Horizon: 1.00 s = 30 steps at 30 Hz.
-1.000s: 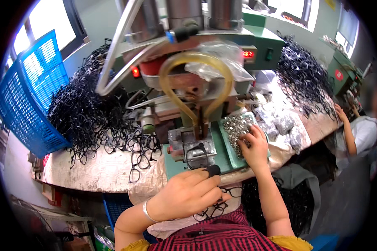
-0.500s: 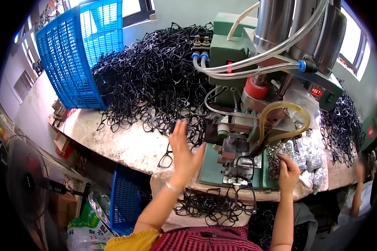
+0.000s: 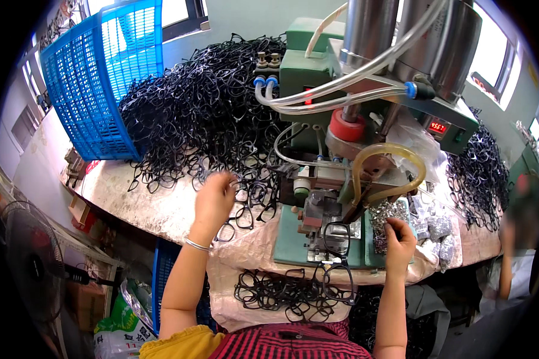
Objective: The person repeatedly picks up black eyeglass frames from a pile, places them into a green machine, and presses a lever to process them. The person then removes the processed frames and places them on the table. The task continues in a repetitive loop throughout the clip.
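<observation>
In the head view, the left hand curls its fingers over loose black eyeglass frames; whether they clamp one, I cannot tell. The right hand bunches thumb and fingertips over small metal parts, partly hiding their green tray (any piece pinched there is too small to make out). Just left of it, a single frame lies on the press, overhanging its front. A yellowish tube loop stands beyond the right hand; far right, another person is blurred. Beyond the left hand, a blue basket stands on the worn counter.
</observation>
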Available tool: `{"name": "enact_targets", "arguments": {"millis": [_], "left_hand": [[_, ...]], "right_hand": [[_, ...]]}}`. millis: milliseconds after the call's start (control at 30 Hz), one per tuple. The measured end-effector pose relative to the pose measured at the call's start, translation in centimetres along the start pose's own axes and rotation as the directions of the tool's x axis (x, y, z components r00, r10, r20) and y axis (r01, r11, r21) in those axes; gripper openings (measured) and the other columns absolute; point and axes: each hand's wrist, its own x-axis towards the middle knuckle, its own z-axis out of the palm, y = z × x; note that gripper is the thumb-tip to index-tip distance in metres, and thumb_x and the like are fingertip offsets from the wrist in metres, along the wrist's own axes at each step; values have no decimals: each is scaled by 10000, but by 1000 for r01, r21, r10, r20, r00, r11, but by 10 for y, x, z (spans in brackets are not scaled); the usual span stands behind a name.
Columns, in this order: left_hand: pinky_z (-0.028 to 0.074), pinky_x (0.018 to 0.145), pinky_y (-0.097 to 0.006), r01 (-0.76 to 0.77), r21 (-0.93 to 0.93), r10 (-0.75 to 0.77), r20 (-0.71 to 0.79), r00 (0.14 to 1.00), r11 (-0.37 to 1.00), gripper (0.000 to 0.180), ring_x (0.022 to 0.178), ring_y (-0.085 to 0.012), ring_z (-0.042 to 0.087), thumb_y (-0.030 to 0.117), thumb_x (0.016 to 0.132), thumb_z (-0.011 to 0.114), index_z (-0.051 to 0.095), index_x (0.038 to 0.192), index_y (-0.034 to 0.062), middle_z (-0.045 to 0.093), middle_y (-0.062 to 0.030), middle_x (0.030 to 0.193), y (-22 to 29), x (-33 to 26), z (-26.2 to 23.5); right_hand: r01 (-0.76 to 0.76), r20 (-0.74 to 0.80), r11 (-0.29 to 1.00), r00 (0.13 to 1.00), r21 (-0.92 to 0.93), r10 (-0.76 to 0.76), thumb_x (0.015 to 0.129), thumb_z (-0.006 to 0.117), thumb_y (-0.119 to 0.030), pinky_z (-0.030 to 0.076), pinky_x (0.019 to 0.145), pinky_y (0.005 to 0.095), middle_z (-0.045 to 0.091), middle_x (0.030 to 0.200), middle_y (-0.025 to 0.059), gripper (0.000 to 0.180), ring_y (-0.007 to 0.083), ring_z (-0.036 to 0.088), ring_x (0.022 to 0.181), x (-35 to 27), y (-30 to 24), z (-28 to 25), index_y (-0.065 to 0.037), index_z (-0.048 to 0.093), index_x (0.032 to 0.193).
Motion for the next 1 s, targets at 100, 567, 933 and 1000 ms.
{"name": "enact_targets", "arguments": {"millis": [100, 567, 933, 1000], "left_hand": [[527, 736, -461, 163, 338, -267, 290, 919, 927, 176, 847, -393, 639, 187, 824, 699, 678, 974, 97, 602, -166, 964, -45, -57, 40], [509, 844, -417, -182, 198, -2, 684, 730, 963, 254, 946, -373, 591, 118, 700, 725, 654, 937, 58, 592, -181, 966, -79, -54, -24], [467, 548, -260, 250, -220, -195, 244, 950, 943, 132, 630, -102, 570, 121, 962, 569, 579, 921, -4, 615, -69, 753, -7, 9, -38], [514, 631, -267, -55, -576, -40, -150, 988, 816, 45, 703, -117, 595, 41, 972, 552, 566, 980, -1, 639, -81, 894, 36, -3, -36]], "right_hand": [[157, -26, 970, 986, -188, -164, 873, 672, 11, 456, 736, 222, 653, 860, 10, 103, 87, 581, 795, -7, -5, -8, 11, 688, 975], [128, 171, 983, 974, 132, -150, 759, 722, -19, 485, 773, 280, 679, 867, 72, 205, 154, 623, 812, 0, -75, 51, 13, 646, 947], [-112, 207, 871, 978, 477, 12, 802, 702, 15, 462, 849, 234, 663, 931, 56, 503, 90, 610, 880, -18, -90, 67, 39, 500, 1262], [-136, 195, 857, 980, 498, 42, 808, 694, 16, 461, 886, 264, 664, 1016, 86, 511, 111, 618, 929, -24, -99, 65, 39, 496, 1278]]}}
